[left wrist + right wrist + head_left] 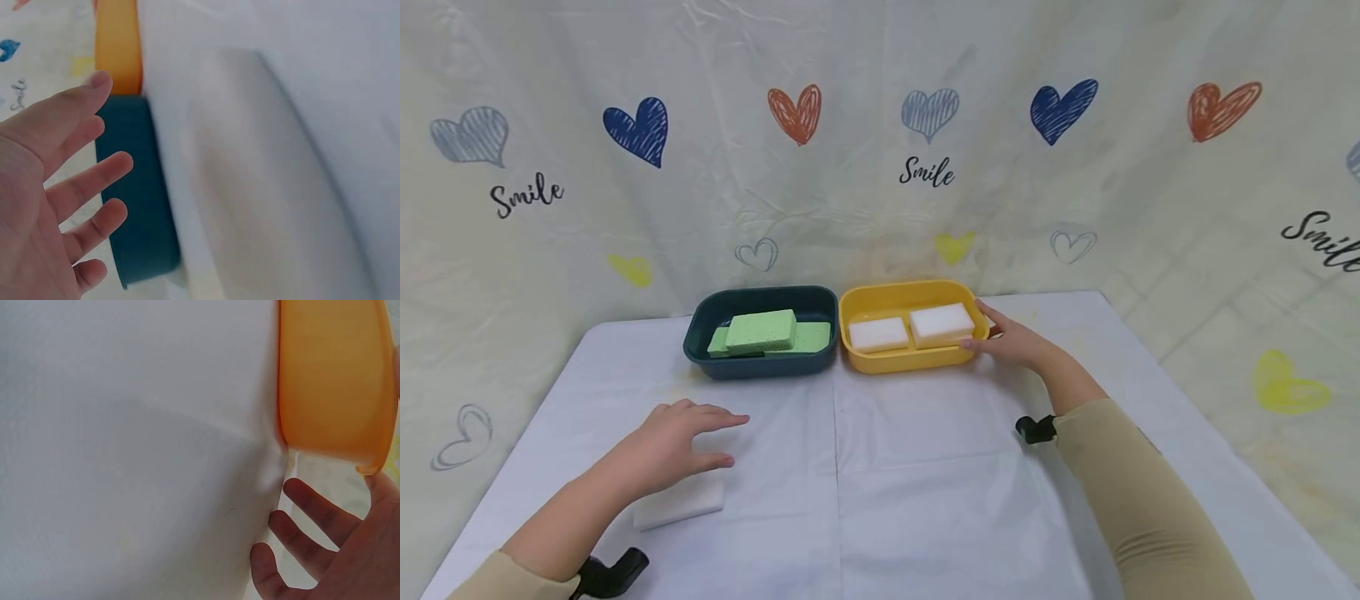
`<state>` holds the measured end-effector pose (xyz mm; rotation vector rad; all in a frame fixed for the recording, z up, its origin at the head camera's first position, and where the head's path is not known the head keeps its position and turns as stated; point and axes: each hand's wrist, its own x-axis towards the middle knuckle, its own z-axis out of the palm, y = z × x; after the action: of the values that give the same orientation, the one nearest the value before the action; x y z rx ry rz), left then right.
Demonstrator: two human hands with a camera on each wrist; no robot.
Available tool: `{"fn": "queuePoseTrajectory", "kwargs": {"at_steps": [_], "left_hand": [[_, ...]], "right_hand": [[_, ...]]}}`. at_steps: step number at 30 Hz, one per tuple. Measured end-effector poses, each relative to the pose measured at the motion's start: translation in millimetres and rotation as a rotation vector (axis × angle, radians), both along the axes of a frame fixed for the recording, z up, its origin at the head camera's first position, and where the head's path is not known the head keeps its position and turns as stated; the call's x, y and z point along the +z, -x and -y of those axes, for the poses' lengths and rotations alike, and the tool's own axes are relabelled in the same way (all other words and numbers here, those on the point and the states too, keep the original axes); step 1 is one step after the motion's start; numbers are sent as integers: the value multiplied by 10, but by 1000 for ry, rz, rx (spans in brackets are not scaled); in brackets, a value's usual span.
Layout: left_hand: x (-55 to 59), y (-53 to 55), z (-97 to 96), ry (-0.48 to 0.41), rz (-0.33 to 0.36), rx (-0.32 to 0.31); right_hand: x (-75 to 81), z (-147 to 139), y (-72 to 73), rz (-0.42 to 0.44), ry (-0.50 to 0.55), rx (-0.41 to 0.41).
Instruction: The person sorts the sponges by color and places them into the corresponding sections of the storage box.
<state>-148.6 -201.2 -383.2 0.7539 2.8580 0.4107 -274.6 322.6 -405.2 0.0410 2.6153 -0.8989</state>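
Observation:
My left hand (666,442) hovers over the near left of the table, fingers spread, holding nothing. Partly hidden beneath it lies a white sponge (681,502), blurred in the left wrist view. At the yellow bin (917,363), my right hand (1011,337) touches the right end. Its thumb rests on the front rim and its index finger on the side; the other fingers (303,540) stretch loosely past the bin. Inside that bin lie two white sponges, a left one (877,334) and a right one (942,323) beside the thumb.
A dark green bin (760,367) stands against the yellow bin's left side, with light green sponges (762,331) stacked in it. White cloth covers the table (910,500). Behind the bins hangs a sheet (850,200) printed with hearts.

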Motion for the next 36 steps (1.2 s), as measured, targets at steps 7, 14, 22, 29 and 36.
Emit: {"fn": "queuePoseTrajectory", "kwargs": {"at_steps": [7,14,22,29,36], "left_hand": [[-134,-194,223,25,66,46],[-264,-324,374,37,41,47],[-308,-367,418,14,28,42],[-333,-364,472,12,2,15],[-345,-308,449,8,-33,7]], "right_hand": [[6,6,-2,11,7,-9],[17,5,-18,4,2,0],[14,25,-16,11,-6,-15],[8,32,1,3,-2,-13],[5,31,10,16,-10,-23]]}}
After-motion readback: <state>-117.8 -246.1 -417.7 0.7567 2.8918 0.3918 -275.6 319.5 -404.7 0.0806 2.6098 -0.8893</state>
